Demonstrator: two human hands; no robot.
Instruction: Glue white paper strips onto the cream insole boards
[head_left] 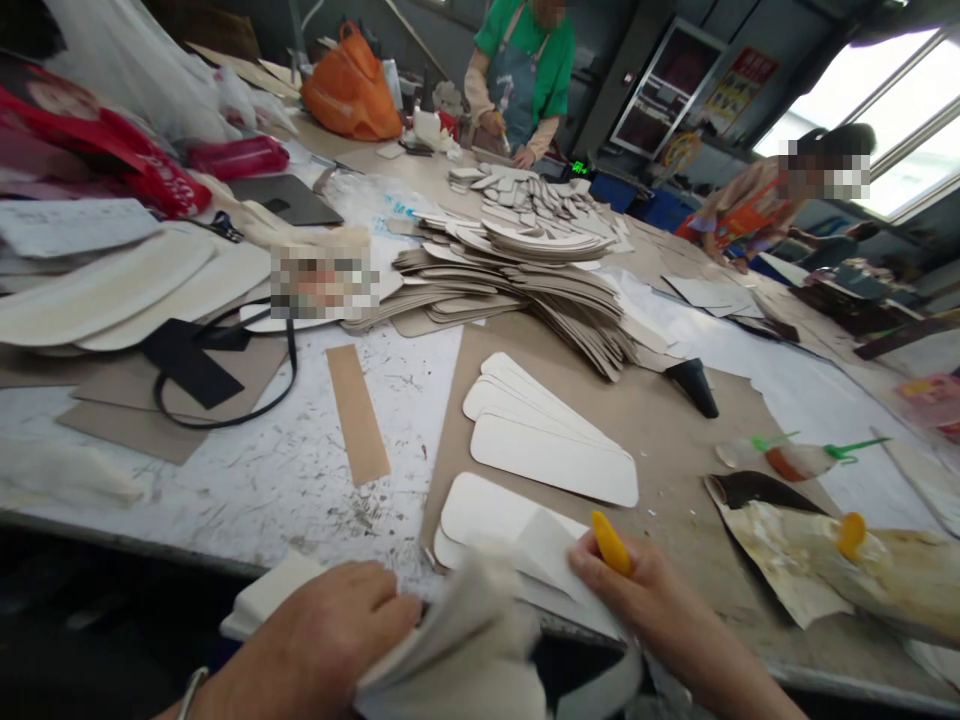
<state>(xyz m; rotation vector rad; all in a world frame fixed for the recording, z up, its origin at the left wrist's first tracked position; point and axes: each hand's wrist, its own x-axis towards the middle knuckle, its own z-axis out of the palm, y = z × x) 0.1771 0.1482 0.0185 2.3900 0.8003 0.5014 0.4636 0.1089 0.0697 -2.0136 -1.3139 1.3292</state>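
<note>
The fingers (403, 612) of the left hand (322, 640) are curled beside one blurred, cream-coloured folded piece (469, 650); the blur hides whether they pinch it, so I cannot tell. That piece sits between the two hands, at the near edge of the tabletop (409, 385), just right of the left fingers. The right hand (652, 590) is closed around one yellow handle (611, 545), which sticks up past the thumb, and its fingertips are at the right end of the near white pieces (487, 510). At least two of these overlap, just beyond the cream-coloured piece.

Behind the left hand, partly hidden, is one white block-like thing (270, 592). Farther out, a fan of at least four white strips (555, 460) lies beyond the near pieces, apart from both hands. To its left is one tan strip (358, 413); farther left, one black strap (292, 370) makes a loop.

On the right are one black cone (697, 388), two bottles (799, 462) with green nozzles, and one second yellow piece (851, 535) on a crumpled wrapping (892, 575). Beyond the fan, heaped card pieces (517, 280) are too many to count. At the far side are one orange bag (351, 85) and two people at work, one in a green top (555, 60), one in an orange apron (742, 215).
</note>
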